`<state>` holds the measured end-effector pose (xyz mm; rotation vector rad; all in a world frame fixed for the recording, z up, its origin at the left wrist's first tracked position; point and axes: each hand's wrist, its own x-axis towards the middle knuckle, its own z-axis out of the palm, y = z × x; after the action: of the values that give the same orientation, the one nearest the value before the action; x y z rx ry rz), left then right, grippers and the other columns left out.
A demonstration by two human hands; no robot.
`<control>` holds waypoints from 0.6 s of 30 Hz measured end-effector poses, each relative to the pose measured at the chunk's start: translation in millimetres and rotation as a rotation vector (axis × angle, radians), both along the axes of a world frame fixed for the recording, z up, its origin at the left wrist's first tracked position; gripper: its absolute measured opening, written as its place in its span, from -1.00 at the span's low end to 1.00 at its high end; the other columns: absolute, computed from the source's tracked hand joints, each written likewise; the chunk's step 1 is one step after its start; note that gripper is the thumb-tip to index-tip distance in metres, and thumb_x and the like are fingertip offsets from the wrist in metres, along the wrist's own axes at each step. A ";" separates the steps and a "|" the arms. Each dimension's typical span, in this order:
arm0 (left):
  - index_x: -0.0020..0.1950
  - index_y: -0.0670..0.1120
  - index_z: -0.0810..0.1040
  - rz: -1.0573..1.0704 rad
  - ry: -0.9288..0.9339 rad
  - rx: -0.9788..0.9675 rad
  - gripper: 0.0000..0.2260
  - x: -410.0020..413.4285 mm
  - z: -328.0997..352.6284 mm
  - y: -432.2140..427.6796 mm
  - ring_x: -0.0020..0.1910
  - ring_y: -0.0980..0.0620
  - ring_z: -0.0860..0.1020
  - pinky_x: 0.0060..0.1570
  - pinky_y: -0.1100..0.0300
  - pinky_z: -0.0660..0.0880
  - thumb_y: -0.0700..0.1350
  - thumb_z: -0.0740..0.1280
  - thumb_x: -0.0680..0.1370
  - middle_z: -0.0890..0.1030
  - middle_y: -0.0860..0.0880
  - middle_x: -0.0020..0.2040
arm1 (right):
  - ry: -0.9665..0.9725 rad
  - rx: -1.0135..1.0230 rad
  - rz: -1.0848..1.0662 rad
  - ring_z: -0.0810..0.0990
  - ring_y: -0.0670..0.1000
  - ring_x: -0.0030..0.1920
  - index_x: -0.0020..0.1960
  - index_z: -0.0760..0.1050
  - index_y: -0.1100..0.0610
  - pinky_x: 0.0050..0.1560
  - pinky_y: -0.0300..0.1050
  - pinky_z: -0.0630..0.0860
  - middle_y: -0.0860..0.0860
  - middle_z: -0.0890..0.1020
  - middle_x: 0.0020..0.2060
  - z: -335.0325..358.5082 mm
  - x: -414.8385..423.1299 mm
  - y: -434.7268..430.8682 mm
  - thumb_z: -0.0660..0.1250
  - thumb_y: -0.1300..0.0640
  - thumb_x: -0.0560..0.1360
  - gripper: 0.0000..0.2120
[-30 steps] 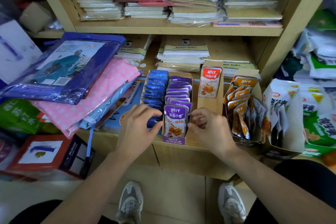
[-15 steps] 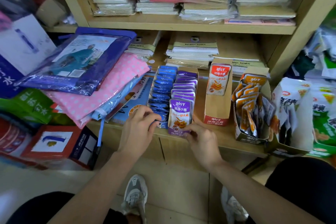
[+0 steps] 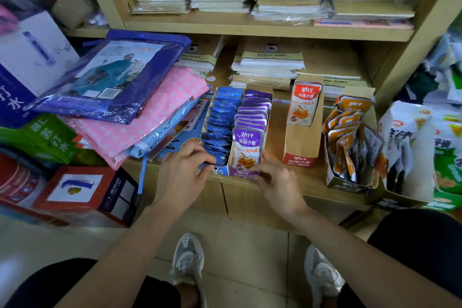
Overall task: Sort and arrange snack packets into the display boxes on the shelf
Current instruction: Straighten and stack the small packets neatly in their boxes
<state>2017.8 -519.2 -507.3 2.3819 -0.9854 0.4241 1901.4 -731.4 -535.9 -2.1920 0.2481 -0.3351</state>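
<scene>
Now gripping the purple box [image 3: 243,174] at the shelf [image 3: 312,182] edge: left hand [image 3: 181,175] pinching blue packets [image 3: 220,130] just left, right hand [image 3: 276,184] curled round its front corner, fingertips hidden behind. Purple packets [image 3: 247,147] upright inside.

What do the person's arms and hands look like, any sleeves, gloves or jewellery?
Both forearms are bare to the bottom of the picture, with no sleeve in sight. The left hand and right hand wear no gloves, and no ring, watch or bracelet shows. Fingernails look short and unpainted.
</scene>
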 end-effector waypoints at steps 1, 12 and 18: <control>-0.07 0.05 0.69 0.025 0.001 0.004 -0.89 -2.8 3.0 -2.4 -0.08 0.01 0.65 -0.12 -0.04 0.57 -0.08 0.53 0.43 0.57 0.09 -0.04 | 0.002 0.022 0.026 0.51 -0.22 0.26 0.30 0.58 0.03 0.16 -0.25 0.59 -0.15 0.55 0.24 4.5 -3.1 -1.8 0.41 0.17 0.55 -0.68; 0.10 0.01 0.69 -0.134 -0.052 -0.051 -0.72 -31.2 28.7 -75.6 -0.02 -0.04 0.56 -0.01 -0.02 0.52 0.02 0.39 0.43 0.61 0.09 -0.02 | 0.326 -0.364 -0.190 0.37 0.09 0.47 0.60 0.09 0.03 0.45 0.02 0.33 -0.01 0.20 0.55 14.0 -32.3 -42.8 0.37 -0.05 0.55 -0.27; 0.20 0.05 0.66 -0.307 -0.081 0.127 -0.72 -41.2 15.6 -102.6 0.11 0.03 0.51 0.12 0.01 0.47 0.05 0.43 0.51 0.61 0.14 0.08 | 0.141 -0.441 -0.071 0.52 0.17 0.24 0.43 0.41 0.13 0.30 0.07 0.49 0.05 0.51 0.26 6.3 -57.3 -39.8 0.39 0.16 0.49 -0.48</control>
<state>1976.6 -621.8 -491.7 2.2828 -1.4269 0.3523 1844.2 -771.1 -529.6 -2.6512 0.3576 -0.2948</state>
